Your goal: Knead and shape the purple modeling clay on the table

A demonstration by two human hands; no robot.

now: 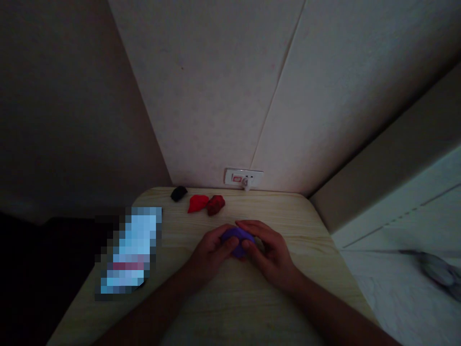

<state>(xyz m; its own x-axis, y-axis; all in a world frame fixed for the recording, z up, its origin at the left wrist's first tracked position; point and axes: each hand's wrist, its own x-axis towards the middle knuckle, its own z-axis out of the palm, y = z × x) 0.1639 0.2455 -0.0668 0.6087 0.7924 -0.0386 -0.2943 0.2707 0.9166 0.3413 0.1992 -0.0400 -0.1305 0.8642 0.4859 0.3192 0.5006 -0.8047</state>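
Both of my hands meet over the middle of a light wooden table (230, 298). Between them is a purple lump (236, 239) of soft material. My left hand (212, 250) curls its fingers and thumb around the lump's left side. My right hand (268, 252) wraps over its right side and top. The lump rests on or just above the tabletop; which one is hidden by the fingers.
Near the table's far edge lie a bright red lump (197, 203), a dark red lump (216, 204) and a small black piece (178, 193). A wall socket (243, 178) sits behind them. A blurred bright rectangle (131, 250) lies at left. White bedding (406, 269) is at right.
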